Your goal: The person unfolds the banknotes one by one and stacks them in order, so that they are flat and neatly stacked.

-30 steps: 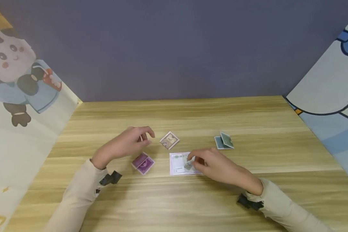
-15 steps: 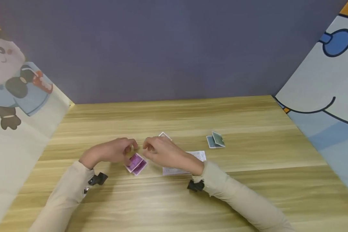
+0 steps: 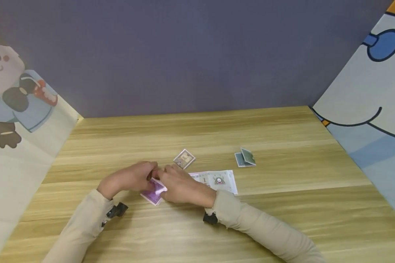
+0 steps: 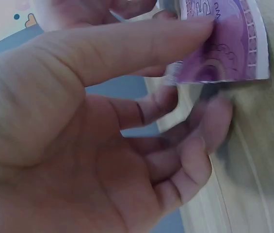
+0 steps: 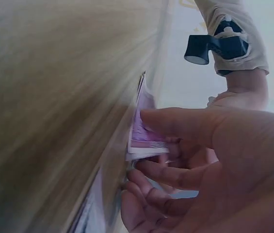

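Both my hands meet at a folded purple play banknote (image 3: 153, 197) on the left part of the table. With its thumb laid on the printed face, my left hand (image 3: 131, 177) holds the purple note (image 4: 231, 43) in the left wrist view; its other fingers curl below. My right hand (image 3: 181, 186) pinches the same note (image 5: 149, 144) from the other side, thumb on top, as the right wrist view shows. Part of the note is hidden behind the fingers in the head view.
Flat pale banknotes (image 3: 230, 179) lie just right of my right hand, partly covered by it. Behind the hands is a folded brown note (image 3: 185, 158). Further right, a folded green note (image 3: 247, 158) stands half unfolded. A dark panel (image 3: 191, 54) borders the wooden table's back.
My right hand has moved left from the flat banknotes to the purple note. My left hand has come down onto it too, and both now grip it. The head view has shifted slightly.
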The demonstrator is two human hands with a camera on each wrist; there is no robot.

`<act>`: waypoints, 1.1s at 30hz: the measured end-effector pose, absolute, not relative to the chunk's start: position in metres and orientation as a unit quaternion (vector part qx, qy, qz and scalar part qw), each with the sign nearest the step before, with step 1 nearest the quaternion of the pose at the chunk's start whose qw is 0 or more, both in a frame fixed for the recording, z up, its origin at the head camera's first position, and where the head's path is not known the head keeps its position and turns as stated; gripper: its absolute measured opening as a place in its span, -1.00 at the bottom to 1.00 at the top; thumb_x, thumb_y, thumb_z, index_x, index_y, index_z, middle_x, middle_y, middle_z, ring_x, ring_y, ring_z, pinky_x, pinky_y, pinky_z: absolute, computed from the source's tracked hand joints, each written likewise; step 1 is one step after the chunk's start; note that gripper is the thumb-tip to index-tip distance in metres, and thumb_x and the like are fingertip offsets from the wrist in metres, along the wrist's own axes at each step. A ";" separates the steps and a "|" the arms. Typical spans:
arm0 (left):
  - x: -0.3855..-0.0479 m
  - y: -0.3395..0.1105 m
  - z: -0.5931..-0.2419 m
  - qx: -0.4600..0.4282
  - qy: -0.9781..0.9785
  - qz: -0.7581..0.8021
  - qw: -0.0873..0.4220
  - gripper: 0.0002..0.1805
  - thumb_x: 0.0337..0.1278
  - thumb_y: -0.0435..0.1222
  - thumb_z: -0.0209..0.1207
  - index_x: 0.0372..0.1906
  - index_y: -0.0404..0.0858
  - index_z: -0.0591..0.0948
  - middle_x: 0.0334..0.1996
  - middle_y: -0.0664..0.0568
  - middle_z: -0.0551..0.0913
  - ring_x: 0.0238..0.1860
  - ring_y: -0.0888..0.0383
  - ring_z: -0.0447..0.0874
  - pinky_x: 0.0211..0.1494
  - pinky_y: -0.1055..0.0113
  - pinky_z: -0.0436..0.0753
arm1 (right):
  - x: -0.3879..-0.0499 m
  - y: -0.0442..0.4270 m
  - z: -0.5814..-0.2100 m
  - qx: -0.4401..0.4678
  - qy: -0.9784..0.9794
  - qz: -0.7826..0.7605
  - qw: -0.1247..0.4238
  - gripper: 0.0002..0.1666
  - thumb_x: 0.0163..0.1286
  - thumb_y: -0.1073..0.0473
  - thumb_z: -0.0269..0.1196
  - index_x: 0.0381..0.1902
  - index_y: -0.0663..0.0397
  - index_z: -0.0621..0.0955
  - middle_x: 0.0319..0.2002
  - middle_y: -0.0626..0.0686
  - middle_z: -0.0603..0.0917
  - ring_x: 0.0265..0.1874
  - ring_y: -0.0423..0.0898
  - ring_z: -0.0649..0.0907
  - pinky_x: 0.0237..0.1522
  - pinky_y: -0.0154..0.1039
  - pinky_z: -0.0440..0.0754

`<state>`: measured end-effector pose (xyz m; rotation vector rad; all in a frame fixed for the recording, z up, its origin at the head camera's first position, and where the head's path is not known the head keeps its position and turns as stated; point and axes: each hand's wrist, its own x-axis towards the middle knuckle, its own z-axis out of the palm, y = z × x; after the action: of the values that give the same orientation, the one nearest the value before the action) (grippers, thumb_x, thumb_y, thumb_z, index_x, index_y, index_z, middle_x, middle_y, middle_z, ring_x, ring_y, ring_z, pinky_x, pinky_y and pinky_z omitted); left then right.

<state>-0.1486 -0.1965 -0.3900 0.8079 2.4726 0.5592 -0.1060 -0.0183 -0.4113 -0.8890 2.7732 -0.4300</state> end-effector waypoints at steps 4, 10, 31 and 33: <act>-0.151 -0.199 -0.388 0.327 0.887 0.226 0.233 -0.79 -0.02 -0.43 0.38 -0.32 -0.25 0.56 -0.48 0.08 0.52 -0.45 0.19 0.44 -0.40 0.35 0.52 | -0.110 -0.016 -0.413 -0.294 0.936 -0.158 0.108 -0.34 0.25 0.13 0.38 0.32 -0.07 0.51 -0.03 0.00 0.62 -0.03 -0.10 0.53 0.07 -0.22 0.54; -0.160 -0.210 -0.381 0.359 0.852 0.300 0.236 -0.95 0.22 -0.34 0.29 -0.31 -0.22 0.64 -0.48 0.11 0.62 -0.45 0.20 0.54 -0.39 0.36 0.58 | -0.125 -0.002 -0.400 -0.288 0.895 -0.308 0.143 -0.93 0.34 0.24 0.33 -0.23 0.05 0.63 -0.42 -0.07 0.61 -0.49 -0.21 0.55 -0.46 -0.39 0.53; -0.153 -0.198 -0.363 0.303 0.788 0.501 0.192 -0.75 0.48 -0.22 0.08 -0.20 -0.26 0.71 -0.53 -0.10 0.73 -0.47 -0.05 0.67 -0.38 0.33 0.59 | -0.150 0.053 -0.344 -0.233 0.834 -0.487 0.109 -0.79 0.25 0.30 0.41 -0.18 0.15 0.62 -0.47 0.09 0.68 -0.52 -0.06 0.66 -0.53 -0.21 0.59; -0.150 -0.192 -0.364 0.304 0.780 0.515 0.185 -0.75 0.48 -0.23 0.08 -0.20 -0.27 0.70 -0.52 -0.10 0.74 -0.46 -0.08 0.70 -0.37 0.31 0.61 | -0.147 0.058 -0.340 -0.249 0.835 -0.480 0.100 -0.78 0.26 0.30 0.41 -0.17 0.15 0.62 -0.47 0.06 0.68 -0.52 -0.09 0.65 -0.52 -0.26 0.57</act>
<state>-0.1500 -0.1923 -0.3640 0.8565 2.1987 1.4509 -0.1475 0.0580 -0.3397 -0.7365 2.4681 -1.4194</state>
